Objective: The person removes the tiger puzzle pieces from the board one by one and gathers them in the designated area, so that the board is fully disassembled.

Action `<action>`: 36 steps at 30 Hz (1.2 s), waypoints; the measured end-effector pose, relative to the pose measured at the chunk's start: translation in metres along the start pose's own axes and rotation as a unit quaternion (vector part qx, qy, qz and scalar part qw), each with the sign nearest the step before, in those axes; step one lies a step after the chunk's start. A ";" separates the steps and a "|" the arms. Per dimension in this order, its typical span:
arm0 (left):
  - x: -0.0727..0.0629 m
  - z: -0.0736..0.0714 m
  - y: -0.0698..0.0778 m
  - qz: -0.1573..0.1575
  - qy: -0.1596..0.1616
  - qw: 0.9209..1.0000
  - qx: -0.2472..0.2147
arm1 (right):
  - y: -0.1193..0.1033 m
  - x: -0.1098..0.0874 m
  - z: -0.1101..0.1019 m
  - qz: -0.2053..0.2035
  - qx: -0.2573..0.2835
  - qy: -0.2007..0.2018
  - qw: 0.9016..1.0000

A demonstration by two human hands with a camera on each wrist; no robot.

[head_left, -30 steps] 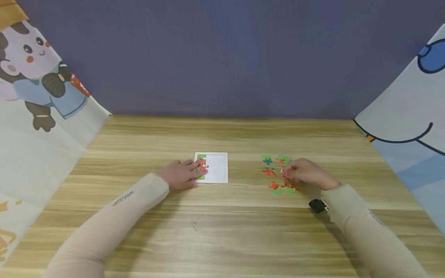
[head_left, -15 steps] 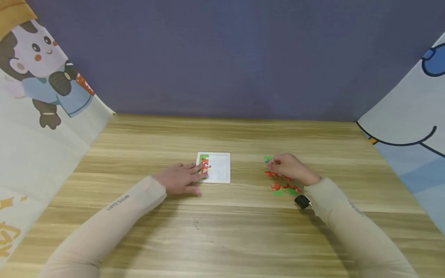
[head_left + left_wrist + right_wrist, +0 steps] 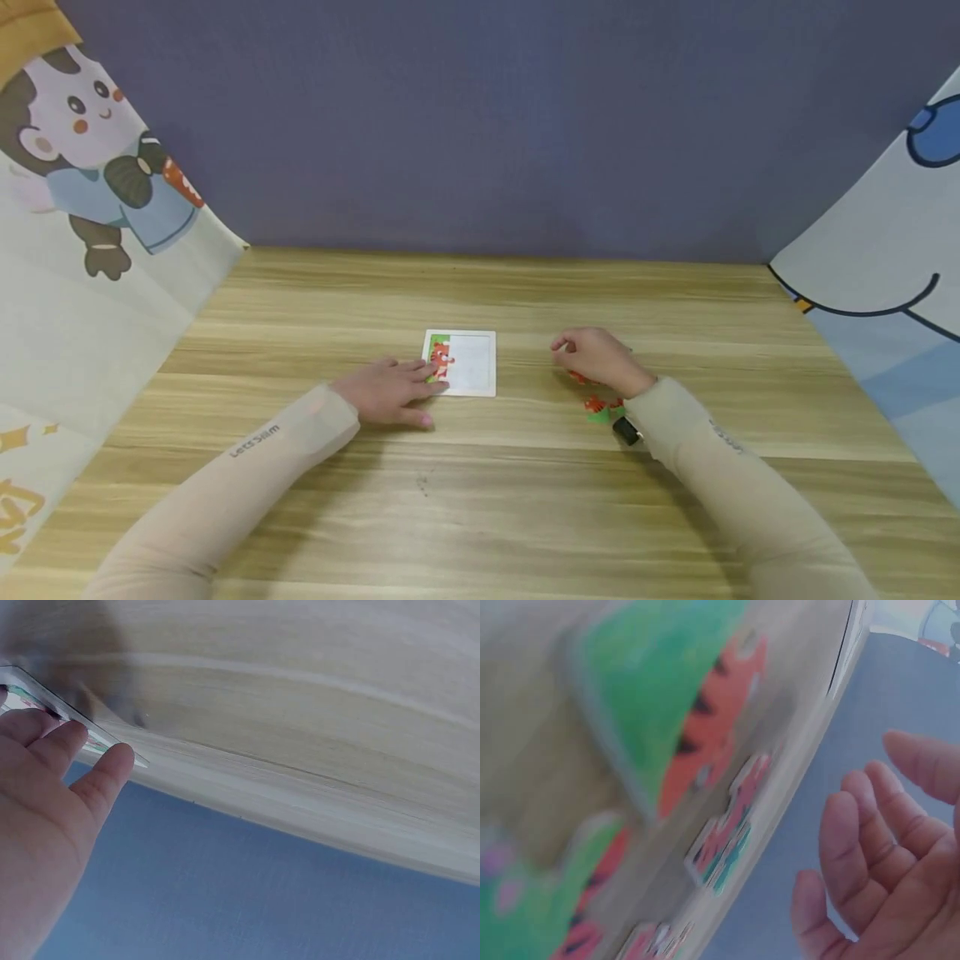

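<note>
Showing puzzle pieces [image 3: 641, 694] obscured overhead: right wrist view.

We see a wood-grain tabletop [image 3: 480, 517] bearing a white puzzle tray [image 3: 472, 364], with loose orange-and-green jigsaw pieces [image 3: 596, 406] lying to its right, well apart.

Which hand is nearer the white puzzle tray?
Left. The left hand reaches over the left edge of the white puzzle tray; the right hand is apart from it, off to its right, by the loose puzzle pieces.
</note>
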State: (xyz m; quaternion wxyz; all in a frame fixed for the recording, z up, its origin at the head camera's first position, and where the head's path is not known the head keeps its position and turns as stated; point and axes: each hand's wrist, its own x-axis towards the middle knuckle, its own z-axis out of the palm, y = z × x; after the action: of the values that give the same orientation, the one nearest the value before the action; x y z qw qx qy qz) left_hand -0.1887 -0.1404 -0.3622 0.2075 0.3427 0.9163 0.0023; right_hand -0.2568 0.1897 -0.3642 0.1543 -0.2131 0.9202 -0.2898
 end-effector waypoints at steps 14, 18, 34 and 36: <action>-0.003 0.001 0.002 -0.011 -0.002 1.000 -0.019 | -0.036 0.024 0.016 -0.033 -0.079 -0.002 0.996; -0.003 0.001 0.003 -0.015 -0.001 1.000 -0.020 | -0.046 0.031 0.021 -0.042 -0.081 -0.008 0.996; 0.001 -0.001 0.006 -0.021 0.000 1.000 -0.023 | -0.081 0.063 0.048 -0.047 -0.117 -0.033 0.991; 0.001 0.000 0.005 -0.021 0.002 0.999 -0.026 | -0.083 0.068 0.051 -0.059 -0.121 -0.036 0.990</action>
State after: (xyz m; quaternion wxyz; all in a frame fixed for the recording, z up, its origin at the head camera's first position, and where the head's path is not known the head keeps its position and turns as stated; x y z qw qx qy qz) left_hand -0.1867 -0.1359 -0.3619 0.2145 0.3183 0.9232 0.0224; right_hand -0.2690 0.0715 -0.3652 0.1428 -0.2940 0.9283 -0.1773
